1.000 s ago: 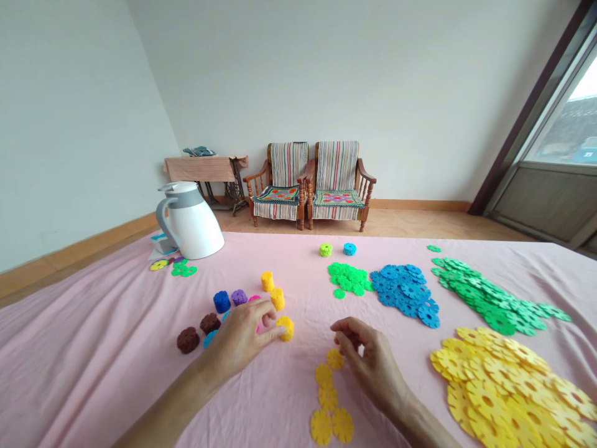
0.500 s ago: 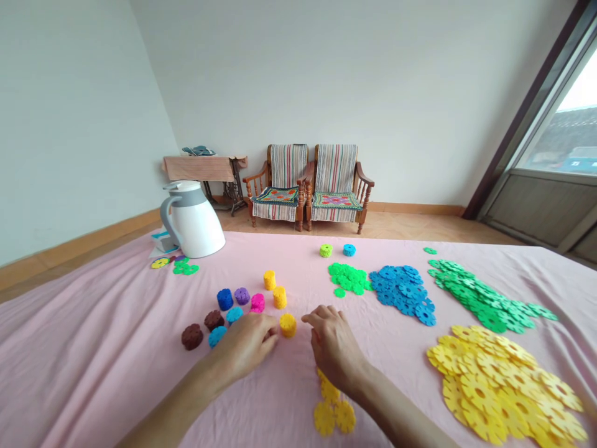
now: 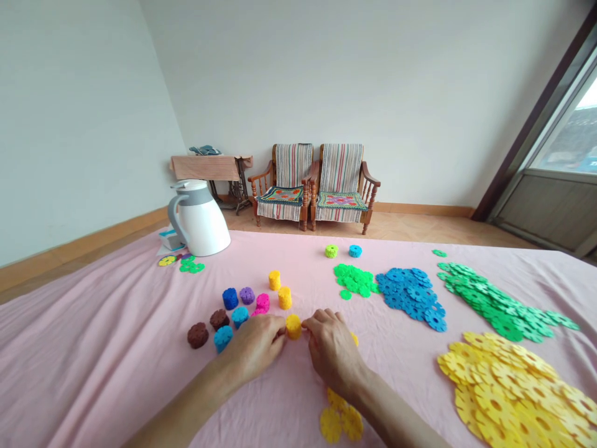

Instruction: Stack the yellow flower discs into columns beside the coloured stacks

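Note:
A short stack of yellow notched flower discs [image 3: 293,327] stands upright on the pink tablecloth between my two hands. My left hand [image 3: 262,342] is closed, its curled fingers against the stack's left side. From the right, my right hand [image 3: 333,348] meets the same stack with its fingertips pinched together. Loose yellow discs [image 3: 340,420] lie below my right wrist, partly hidden by it. Another yellow disc edge [image 3: 355,339] peeks out beside the right hand. Behind the held stack are two more yellow stacks, one nearer [image 3: 285,298] and one farther [image 3: 275,280].
Pink [image 3: 262,302], purple [image 3: 247,295], blue [image 3: 230,298] and brown stacks [image 3: 198,335] stand to the left. On the right are piles of yellow [image 3: 508,386], blue [image 3: 413,292] and green discs [image 3: 499,305]. A white jug [image 3: 203,221] stands at the back left.
My hands have closed in on the yellow stack from both sides, the right one moving left relative to it. A yellow edge now shows beside the right hand. The view has shifted slightly.

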Tool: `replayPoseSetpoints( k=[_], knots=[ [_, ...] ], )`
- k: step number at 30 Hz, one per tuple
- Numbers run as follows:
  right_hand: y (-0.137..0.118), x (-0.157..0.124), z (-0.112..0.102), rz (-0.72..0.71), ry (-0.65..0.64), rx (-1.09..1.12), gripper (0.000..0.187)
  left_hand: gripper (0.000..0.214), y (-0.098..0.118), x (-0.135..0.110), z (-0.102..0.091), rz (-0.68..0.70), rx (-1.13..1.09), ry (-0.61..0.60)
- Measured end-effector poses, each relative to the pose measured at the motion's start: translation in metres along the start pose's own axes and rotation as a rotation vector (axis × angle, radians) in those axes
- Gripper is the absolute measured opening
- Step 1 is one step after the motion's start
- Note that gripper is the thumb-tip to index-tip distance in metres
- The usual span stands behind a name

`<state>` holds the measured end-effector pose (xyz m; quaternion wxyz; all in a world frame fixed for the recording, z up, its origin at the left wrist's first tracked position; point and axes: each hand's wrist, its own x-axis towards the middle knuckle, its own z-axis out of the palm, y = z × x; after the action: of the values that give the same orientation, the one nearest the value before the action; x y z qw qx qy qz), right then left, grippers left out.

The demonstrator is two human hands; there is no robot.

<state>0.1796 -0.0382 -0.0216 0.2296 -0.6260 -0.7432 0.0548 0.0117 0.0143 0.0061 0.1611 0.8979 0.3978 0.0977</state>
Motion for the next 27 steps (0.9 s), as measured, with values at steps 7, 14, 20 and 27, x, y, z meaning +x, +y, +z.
replayPoseSetpoints(
  k=[7, 14, 20, 27],
  knots=[
    [0.000, 0.000, 0.002, 0.009, -0.003, 0.013, 0.025, 0.021, 0.001, -0.001, 0.000, -0.002, -0.010, 0.002],
    [-0.001, -0.001, -0.002, 0.016, 0.038, 0.075, 0.029, 0.021, 0.002, -0.001, -0.003, -0.012, -0.002, -0.005],
    [0.046, 0.000, -0.013, 0.151, 0.280, 0.195, 0.030, 0.015, 0.008, -0.004, -0.010, -0.005, -0.068, 0.045],
    [0.090, -0.001, -0.009, 0.283, 0.383, 0.190, 0.028, 0.022, 0.044, -0.011, 0.006, 0.293, -0.252, -0.142]
  ],
)
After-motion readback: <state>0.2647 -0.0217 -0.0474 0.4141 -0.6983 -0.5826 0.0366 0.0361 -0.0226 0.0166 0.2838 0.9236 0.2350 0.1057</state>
